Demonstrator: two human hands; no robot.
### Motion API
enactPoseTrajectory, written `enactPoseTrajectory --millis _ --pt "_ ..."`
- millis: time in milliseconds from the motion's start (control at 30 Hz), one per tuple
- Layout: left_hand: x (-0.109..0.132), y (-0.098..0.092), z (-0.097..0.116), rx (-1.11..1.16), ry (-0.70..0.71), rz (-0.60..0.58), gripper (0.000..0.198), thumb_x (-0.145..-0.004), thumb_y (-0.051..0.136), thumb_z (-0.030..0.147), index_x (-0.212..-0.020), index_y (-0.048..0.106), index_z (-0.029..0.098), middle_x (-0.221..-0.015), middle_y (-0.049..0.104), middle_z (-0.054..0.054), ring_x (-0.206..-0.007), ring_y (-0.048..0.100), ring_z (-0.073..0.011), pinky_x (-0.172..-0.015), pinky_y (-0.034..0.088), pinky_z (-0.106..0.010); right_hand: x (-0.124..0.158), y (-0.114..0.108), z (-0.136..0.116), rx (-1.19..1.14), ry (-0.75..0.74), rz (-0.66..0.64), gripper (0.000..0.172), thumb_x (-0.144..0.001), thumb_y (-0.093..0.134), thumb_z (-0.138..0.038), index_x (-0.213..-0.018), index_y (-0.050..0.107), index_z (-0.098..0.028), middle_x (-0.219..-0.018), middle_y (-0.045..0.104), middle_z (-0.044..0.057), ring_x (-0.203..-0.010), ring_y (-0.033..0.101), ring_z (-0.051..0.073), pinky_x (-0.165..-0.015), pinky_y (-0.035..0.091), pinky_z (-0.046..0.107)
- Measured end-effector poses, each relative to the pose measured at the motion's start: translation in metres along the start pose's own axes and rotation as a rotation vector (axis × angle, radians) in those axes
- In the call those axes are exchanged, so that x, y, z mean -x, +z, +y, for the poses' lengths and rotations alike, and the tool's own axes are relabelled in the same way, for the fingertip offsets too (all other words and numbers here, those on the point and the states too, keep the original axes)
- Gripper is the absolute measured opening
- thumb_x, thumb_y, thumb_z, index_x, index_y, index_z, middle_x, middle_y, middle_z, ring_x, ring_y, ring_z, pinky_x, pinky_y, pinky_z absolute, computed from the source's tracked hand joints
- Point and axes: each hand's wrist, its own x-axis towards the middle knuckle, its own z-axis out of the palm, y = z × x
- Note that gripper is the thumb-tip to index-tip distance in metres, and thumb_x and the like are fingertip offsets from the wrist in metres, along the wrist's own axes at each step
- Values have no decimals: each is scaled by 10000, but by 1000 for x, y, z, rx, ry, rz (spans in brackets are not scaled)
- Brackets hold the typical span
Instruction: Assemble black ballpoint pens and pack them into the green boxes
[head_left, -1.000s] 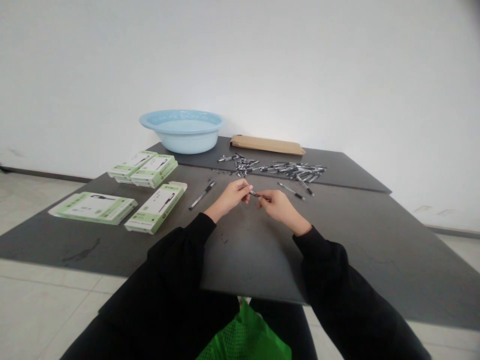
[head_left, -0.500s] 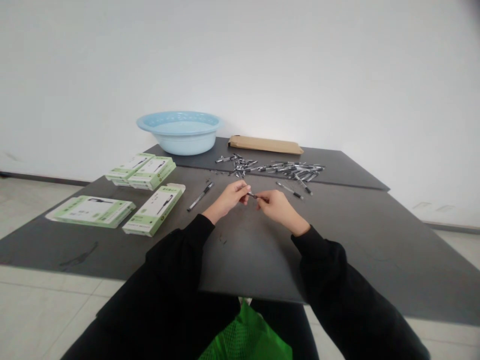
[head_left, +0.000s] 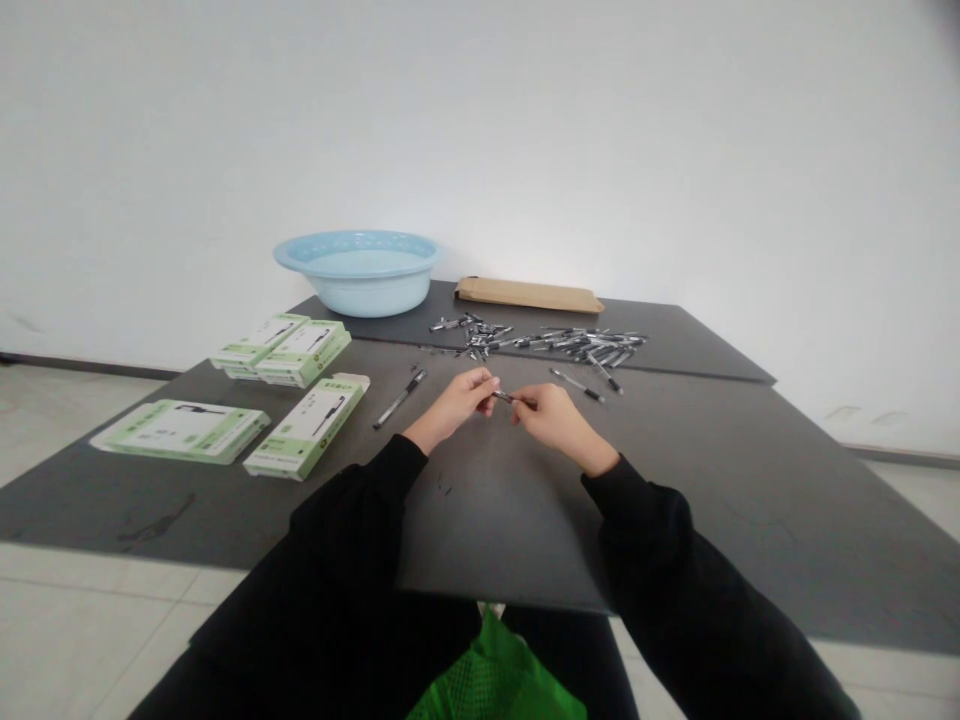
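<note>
Over the middle of the dark table point(head_left: 510, 520), my left hand point(head_left: 466, 400) and my right hand point(head_left: 551, 413) are close together, both closed on one slim dark pen point(head_left: 503, 397). Fingers cover most of it; only a short stretch shows between them. Left of my left hand lies an assembled pen point(head_left: 400, 399) with a clear barrel and black grip. Just beyond my right hand is another pen point(head_left: 577, 385). Farther back spreads a heap of pen parts point(head_left: 585, 345), with small black pieces point(head_left: 480, 338) at its left.
Green and white pen boxes point(head_left: 307, 425) lie at the left, some stacked point(head_left: 304, 352). A pale blue basin point(head_left: 364, 285) stands at the back left, beside a flat brown cardboard piece point(head_left: 529, 294). Green mesh cloth point(head_left: 499, 680) is at my lap, below the table edge.
My hands stay together on the pen with hardly any movement. The whole view has shifted slightly, so the things on the table appear a little lower.
</note>
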Motion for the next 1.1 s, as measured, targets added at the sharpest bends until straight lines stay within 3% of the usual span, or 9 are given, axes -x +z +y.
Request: enactPoseTrajectory --millis 1100 --pt "3 3 6 73 -35 6 324 -784 660 449 -745 491 175 -553 506 61 -475 485 -71 -510 374 -213 1 -1 -2 34 -4 -8 253 -775 473 -139 -617 670 -162 -544 625 19 -498 496 118 -543 317 228"
